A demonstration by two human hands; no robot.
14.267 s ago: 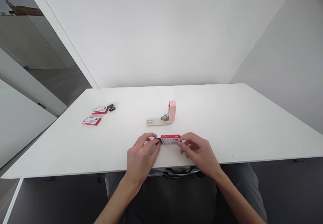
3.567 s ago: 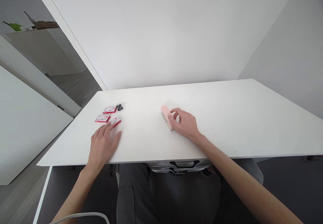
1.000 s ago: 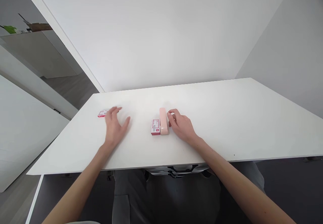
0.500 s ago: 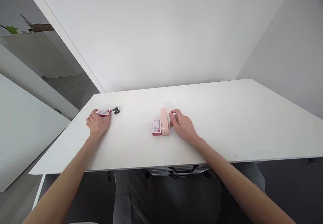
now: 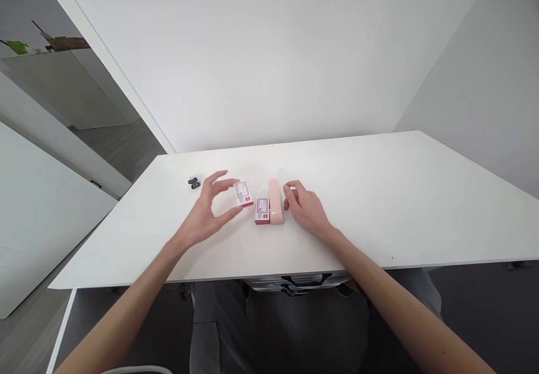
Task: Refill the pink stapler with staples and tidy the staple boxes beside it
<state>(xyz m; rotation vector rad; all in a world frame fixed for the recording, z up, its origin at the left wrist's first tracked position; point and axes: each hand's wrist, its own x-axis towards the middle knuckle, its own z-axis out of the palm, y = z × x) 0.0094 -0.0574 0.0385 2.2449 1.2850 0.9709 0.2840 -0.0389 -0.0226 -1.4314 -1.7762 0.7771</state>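
Fingers of the left hand (image 5: 208, 211) pinch a small red-and-white staple box (image 5: 243, 193), thumb below and fingertips above, holding it tilted and just off the white surface (image 5: 379, 205). That box hangs a little left of a second staple box (image 5: 261, 210), which lies flat on the surface with its long side against a pink stapler (image 5: 275, 209). The stapler is closed and lies flat, its length running from the near edge toward the far edge, roughly midway between the left and right edges and nearer the near edge than the far one. The right hand (image 5: 305, 208) rests on the surface just right of the stapler, fingers loosely curled and grasping nothing, with the fingertips close to or touching the stapler's far end; which of the two cannot be told. A black binder clip (image 5: 193, 182) sits alone toward the far left corner, well apart from both hands. Below the near edge a drawer with a dark handle (image 5: 301, 280) shows.
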